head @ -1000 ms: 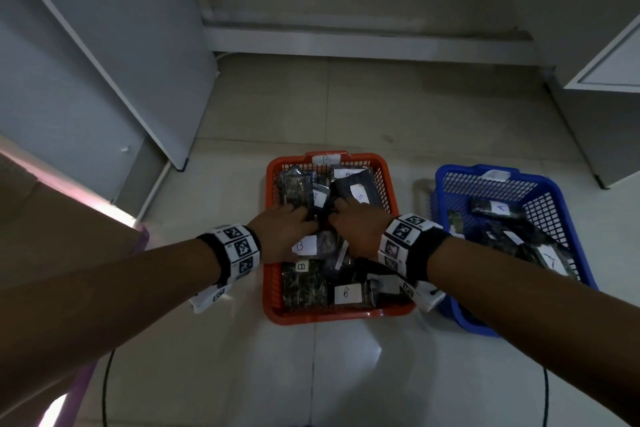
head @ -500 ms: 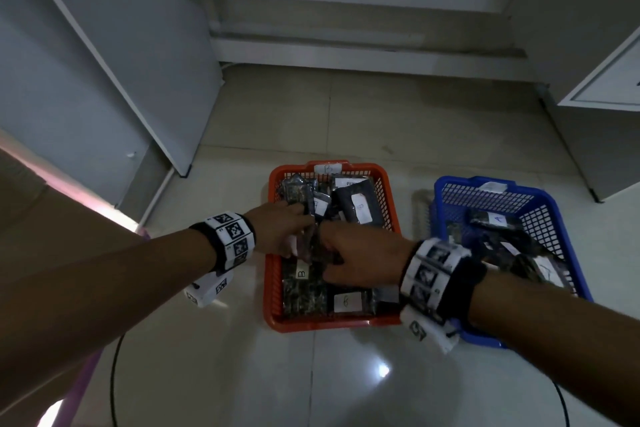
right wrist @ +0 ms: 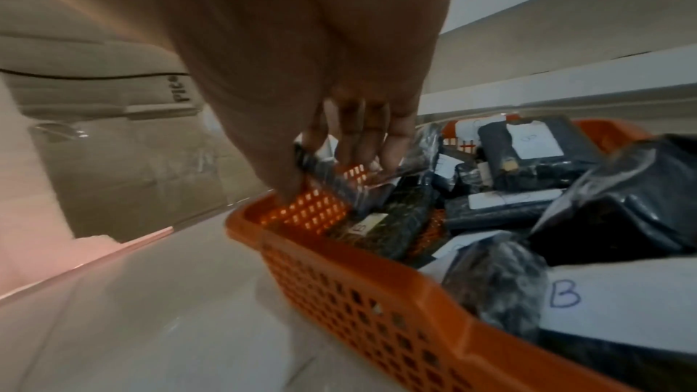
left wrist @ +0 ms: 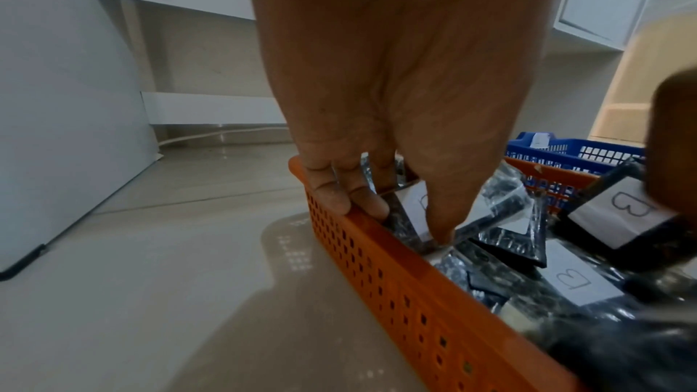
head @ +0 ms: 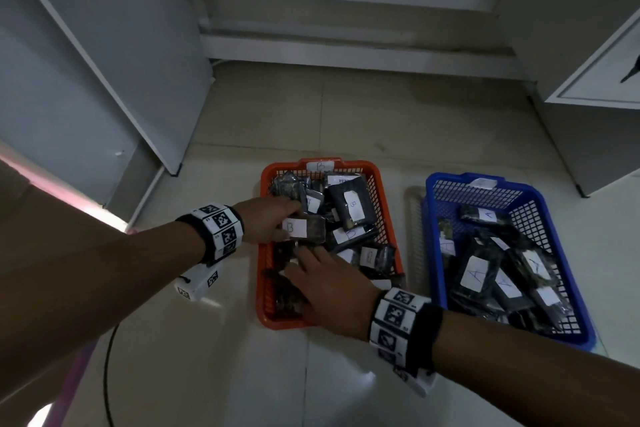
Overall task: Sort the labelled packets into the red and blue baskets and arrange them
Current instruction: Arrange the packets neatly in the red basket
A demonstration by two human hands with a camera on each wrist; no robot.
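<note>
- Progress: the labelled packets are already lying in the two baskets on the floor. The B packets (head: 349, 208) are sitting in the red basket (head: 388, 218), the A packets (head: 474, 274) in the blue basket (head: 540, 208). Sorting appears done; arranging the loosely heaped packs appears to be what is left.
- Left hand (head: 266, 220): it is reaching over the red basket's left rim, thumb and fingers (left wrist: 362, 201) grasping a packet marked B (head: 304, 227) by its edge.
- Right hand (head: 332, 291): it is working at the near left corner of the red basket, fingers (right wrist: 362, 142) pinching a clear-wrapped packet (right wrist: 339, 181).
- Change from half a second earlier: the right hand is now nearer the basket's front, and the left-hand packet is now showing its label face-up.
</note>
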